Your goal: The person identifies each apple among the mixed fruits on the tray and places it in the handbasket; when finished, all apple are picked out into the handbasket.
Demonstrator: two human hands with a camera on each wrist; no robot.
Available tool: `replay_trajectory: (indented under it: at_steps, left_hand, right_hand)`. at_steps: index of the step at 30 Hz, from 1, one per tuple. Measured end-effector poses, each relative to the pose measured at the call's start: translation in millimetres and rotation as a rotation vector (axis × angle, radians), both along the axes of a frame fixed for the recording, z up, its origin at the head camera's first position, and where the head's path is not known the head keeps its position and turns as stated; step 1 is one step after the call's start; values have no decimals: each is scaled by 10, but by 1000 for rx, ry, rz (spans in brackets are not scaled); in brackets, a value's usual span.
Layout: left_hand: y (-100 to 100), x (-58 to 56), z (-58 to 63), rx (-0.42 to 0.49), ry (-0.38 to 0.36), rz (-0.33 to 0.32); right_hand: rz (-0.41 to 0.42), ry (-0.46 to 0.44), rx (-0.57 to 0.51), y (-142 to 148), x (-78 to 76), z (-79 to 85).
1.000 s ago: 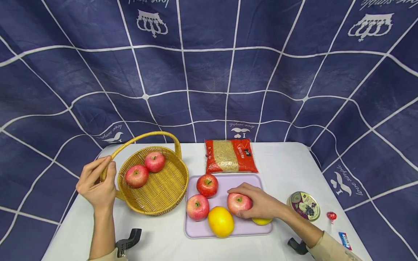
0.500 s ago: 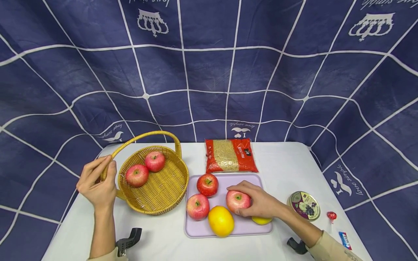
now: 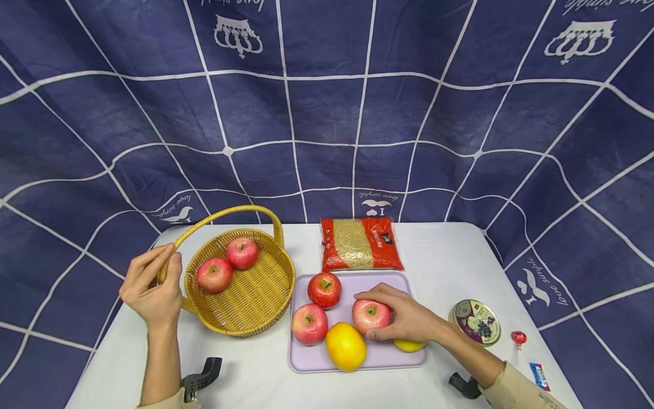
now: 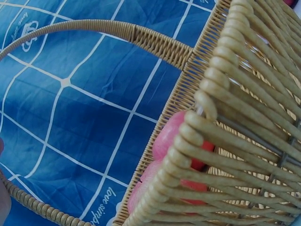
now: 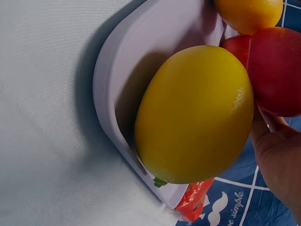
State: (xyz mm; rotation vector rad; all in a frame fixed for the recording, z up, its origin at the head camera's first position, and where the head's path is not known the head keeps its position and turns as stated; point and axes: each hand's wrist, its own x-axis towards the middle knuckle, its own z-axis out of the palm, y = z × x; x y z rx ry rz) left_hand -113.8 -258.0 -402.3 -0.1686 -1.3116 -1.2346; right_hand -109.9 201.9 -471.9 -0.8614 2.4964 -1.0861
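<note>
My left hand (image 3: 153,287) grips the handle (image 3: 230,210) of a round woven basket (image 3: 276,309), where two pink-red apples (image 3: 214,275) lie side by side. Over a lilac tray (image 3: 378,362), my right hand (image 3: 403,312) holds a pink-red apple (image 3: 370,316) between thumb and fingers. On the tray's left half sit a darker red apple (image 3: 324,289), a pink apple (image 3: 309,325) and a yellow lemon-like fruit (image 3: 346,347). A second yellow fruit (image 5: 197,117) fills the middle of the right wrist view; in the head view it is mostly hidden under my right hand.
Behind the tray lies a red bag (image 3: 360,244) with a clear window of pale grain-like contents. To the right are a round tin (image 3: 476,322), a red lollipop (image 3: 519,338) and a small blue-red packet (image 3: 540,377). A blue checked curtain (image 3: 327,113) encloses the white table (image 3: 439,250).
My right hand and its apple have shifted very slightly left. My left hand stays on the basket handle, and the other fruit has not moved.
</note>
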Motion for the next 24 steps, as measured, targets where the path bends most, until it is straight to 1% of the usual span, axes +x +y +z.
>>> replay_trajectory:
  at_steps: [19, 24]
  left_hand:
    - [-11, 8, -9, -2, -19, 8]
    - [-7, 1, -8, 0, -14, 0]
  right_hand:
    - [-2, -16, -37, -74, 9, 77]
    - [-4, -29, -39, -89, 16, 87]
